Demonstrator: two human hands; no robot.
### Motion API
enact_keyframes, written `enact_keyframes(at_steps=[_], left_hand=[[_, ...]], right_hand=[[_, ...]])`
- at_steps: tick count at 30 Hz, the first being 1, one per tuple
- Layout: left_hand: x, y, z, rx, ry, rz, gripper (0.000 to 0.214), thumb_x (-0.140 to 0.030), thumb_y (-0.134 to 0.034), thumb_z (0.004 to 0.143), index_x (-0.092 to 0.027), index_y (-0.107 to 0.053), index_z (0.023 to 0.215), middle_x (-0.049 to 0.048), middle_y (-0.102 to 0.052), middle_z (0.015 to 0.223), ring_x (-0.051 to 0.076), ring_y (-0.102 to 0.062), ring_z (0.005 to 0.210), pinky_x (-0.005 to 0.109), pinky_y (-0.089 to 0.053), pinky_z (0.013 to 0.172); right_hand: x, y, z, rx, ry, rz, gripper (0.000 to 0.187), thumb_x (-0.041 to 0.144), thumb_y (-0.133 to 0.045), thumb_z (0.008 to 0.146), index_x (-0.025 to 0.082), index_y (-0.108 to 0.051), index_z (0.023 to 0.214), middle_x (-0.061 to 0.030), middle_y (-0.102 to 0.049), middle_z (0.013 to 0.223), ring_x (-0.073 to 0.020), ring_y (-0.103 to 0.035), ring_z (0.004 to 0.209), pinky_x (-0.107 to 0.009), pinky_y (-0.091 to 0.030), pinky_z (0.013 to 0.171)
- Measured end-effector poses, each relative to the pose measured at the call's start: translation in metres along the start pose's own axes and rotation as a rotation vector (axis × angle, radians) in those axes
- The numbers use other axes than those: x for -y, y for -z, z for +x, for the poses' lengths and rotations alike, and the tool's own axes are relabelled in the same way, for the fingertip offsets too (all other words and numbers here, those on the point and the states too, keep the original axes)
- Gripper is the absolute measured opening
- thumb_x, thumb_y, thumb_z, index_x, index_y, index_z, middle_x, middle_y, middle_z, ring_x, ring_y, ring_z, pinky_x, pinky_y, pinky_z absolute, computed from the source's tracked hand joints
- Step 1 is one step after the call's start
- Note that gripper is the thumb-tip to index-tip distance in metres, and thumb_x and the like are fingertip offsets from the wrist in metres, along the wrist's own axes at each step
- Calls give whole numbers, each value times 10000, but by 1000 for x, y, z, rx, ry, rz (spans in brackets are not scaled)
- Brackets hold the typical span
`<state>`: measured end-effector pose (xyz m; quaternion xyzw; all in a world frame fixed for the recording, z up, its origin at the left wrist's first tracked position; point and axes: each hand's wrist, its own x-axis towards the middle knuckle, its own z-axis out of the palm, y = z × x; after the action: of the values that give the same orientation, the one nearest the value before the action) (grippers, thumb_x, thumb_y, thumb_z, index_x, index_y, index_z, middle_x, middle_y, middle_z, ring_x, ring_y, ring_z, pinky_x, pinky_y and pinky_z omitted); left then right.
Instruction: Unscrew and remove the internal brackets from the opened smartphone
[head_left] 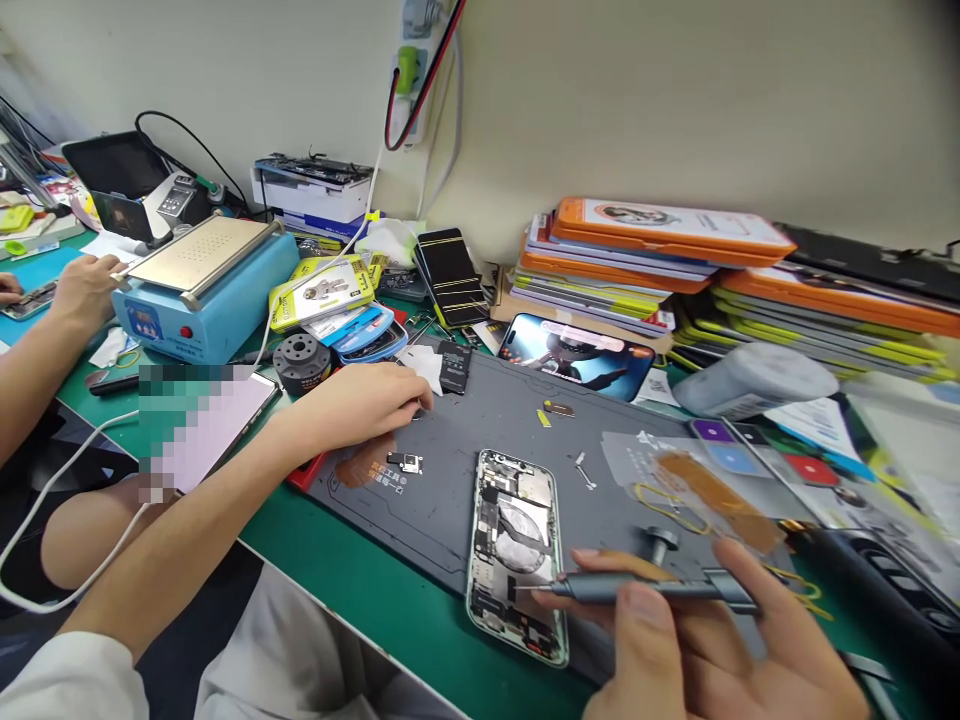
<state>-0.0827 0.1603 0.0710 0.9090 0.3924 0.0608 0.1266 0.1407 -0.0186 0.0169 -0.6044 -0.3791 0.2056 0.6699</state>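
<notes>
Pale wall (675, 110) behind green table (375, 590), head view. White Chinese characters (393, 480) by grey mat's (442, 490) near-left corner, too small to read surely. Opened phone (517, 540) at mat's near edge. Right hand (697, 650) grips screwdriver (667, 590), tip over phone's lower half. Left hand (382, 400) at mat's left edge; cannot tell its grip.

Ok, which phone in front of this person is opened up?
The phone under the screwdriver in the right hand: its insides show; the rear phone has a lit screen.
</notes>
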Motion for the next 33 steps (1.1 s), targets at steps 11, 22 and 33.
enact_keyframes(at_steps=[11,22,33], left_hand=[[7,-3,-1,-73,-5,-104,186,-100,-637,1066,-192,-796,1101,54,-820,1192,253,-749,1148,354,-556,984],[7,-8,1,-56,-28,-116,200,-88,-623,1063,-209,-775,1112,44,-827,1132,233,-765,1091,298,-555,904],[7,-8,-1,-45,-56,-95,193,-145,-610,1104,-187,-796,1133,80,-802,1170,249,-742,1142,337,-550,1002]], right_hand=[[2,2,-1,3,-40,-2,773,491,-876,980,115,-543,1567,-107,-792,921,-214,-734,547,-360,-698,565],[-1,1,-2,12,9,16,732,462,-868,992,119,-546,1554,-96,-797,914,-223,-751,574,-357,-697,560],[-3,2,2,46,4,36,714,435,-865,998,132,-536,1553,-89,-796,899,-226,-738,528,-357,-684,535]])
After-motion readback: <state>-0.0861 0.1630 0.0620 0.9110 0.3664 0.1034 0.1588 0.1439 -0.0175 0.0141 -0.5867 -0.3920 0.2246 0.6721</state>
